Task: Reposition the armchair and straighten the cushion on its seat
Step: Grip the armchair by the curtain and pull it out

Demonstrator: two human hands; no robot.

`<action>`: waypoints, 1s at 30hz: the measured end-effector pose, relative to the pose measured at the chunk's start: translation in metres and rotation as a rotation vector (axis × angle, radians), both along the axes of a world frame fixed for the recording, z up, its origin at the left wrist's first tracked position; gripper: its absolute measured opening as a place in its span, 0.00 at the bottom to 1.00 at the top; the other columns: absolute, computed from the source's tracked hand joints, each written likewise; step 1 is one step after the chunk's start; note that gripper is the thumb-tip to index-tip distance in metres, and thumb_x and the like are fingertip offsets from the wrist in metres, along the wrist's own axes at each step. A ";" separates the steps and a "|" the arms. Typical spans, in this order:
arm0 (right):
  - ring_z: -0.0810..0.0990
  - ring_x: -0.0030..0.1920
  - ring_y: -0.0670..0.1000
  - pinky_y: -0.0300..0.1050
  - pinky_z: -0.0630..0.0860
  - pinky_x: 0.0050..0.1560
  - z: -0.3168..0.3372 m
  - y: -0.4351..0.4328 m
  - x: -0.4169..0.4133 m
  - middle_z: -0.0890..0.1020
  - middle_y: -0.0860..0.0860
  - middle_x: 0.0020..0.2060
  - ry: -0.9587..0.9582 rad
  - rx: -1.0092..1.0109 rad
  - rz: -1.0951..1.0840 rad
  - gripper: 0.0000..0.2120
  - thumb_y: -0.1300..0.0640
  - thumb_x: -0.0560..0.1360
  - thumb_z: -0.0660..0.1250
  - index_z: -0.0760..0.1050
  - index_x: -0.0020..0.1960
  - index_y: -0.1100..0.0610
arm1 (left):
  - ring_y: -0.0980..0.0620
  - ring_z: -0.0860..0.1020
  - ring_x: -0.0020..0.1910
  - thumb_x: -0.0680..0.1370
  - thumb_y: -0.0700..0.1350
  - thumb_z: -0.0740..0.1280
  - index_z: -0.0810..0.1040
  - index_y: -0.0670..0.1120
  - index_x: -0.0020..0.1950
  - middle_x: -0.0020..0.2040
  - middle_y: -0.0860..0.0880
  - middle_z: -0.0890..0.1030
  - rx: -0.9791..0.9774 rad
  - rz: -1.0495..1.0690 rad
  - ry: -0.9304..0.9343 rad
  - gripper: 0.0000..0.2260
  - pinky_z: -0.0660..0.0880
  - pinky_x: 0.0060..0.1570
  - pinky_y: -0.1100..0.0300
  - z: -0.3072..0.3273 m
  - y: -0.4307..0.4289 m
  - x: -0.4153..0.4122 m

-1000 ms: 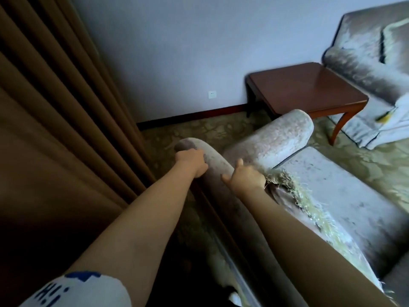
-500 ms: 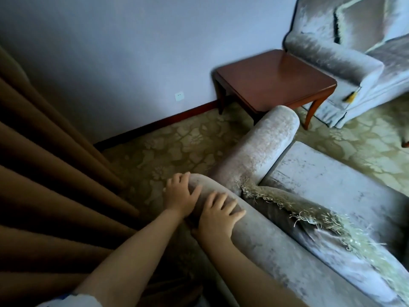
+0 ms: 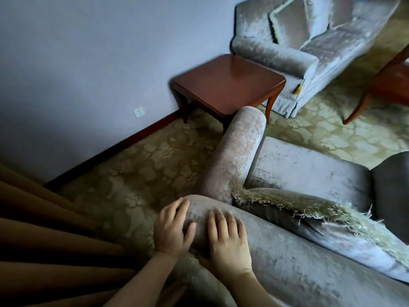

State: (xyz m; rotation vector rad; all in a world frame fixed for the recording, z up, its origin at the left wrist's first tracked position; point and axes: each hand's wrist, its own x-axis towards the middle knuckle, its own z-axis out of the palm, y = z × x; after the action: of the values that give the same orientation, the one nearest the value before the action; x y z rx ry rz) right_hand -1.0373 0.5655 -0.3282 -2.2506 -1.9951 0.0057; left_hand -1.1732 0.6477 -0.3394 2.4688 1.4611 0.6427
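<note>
A grey velvet armchair fills the lower right, seen from behind its back. Its rolled left arm points toward the wooden side table. A grey cushion with a pale fringe leans crooked against the backrest on the seat. My left hand lies on the outer corner of the backrest top, fingers spread over its edge. My right hand rests flat on the backrest top beside it, fingers apart. Both hands press on the chair's back.
A brown wooden side table stands by the wall just beyond the armchair's arm. A second grey armchair with cushions sits behind it. Brown curtains hang at the left. Patterned carpet lies between wall and chair. Another wooden table's leg shows at the right.
The view has swung right and down, and the armchair's back has come nearer. My hands went from gripping the backrest corner to lying flat and spread on its top.
</note>
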 end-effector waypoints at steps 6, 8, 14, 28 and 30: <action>0.77 0.60 0.63 0.60 0.71 0.60 -0.004 -0.072 0.032 0.78 0.61 0.61 0.061 0.111 -0.207 0.43 0.32 0.59 0.67 0.75 0.64 0.59 | 0.36 0.77 0.53 0.73 0.54 0.57 0.78 0.40 0.60 0.59 0.40 0.78 -0.046 0.045 0.042 0.25 0.75 0.50 0.44 0.006 -0.007 0.001; 0.75 0.61 0.64 0.62 0.68 0.60 -0.009 -0.105 0.056 0.78 0.61 0.61 0.027 0.187 -0.290 0.43 0.31 0.60 0.66 0.75 0.64 0.60 | 0.36 0.76 0.54 0.73 0.55 0.55 0.78 0.41 0.61 0.60 0.40 0.78 -0.077 0.080 0.044 0.26 0.74 0.51 0.44 0.010 -0.008 0.005; 0.79 0.57 0.60 0.57 0.70 0.56 -0.016 -0.119 0.074 0.81 0.58 0.57 0.000 0.284 -0.398 0.37 0.30 0.69 0.56 0.78 0.59 0.60 | 0.37 0.75 0.54 0.72 0.52 0.58 0.79 0.42 0.57 0.59 0.42 0.79 -0.112 0.238 -0.106 0.21 0.71 0.51 0.45 0.013 -0.014 0.024; 0.80 0.48 0.59 0.54 0.69 0.50 -0.023 -0.095 0.079 0.82 0.56 0.51 -0.084 0.356 -0.423 0.32 0.33 0.65 0.61 0.78 0.54 0.58 | 0.38 0.75 0.53 0.69 0.53 0.56 0.80 0.43 0.54 0.55 0.43 0.80 -0.032 0.130 -0.094 0.22 0.70 0.49 0.46 0.014 0.011 0.027; 0.79 0.48 0.59 0.54 0.68 0.50 -0.022 -0.092 0.078 0.81 0.56 0.50 -0.082 0.338 -0.434 0.32 0.33 0.65 0.60 0.78 0.54 0.58 | 0.37 0.75 0.52 0.69 0.53 0.56 0.80 0.43 0.54 0.54 0.43 0.80 -0.048 0.134 -0.080 0.23 0.70 0.48 0.46 0.015 0.014 0.027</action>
State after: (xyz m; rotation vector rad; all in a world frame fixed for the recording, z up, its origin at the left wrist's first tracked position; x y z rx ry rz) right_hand -0.9597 0.4739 -0.3500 -2.4206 -1.3682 -0.4370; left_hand -1.1465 0.6618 -0.3244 2.2967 1.6017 0.7136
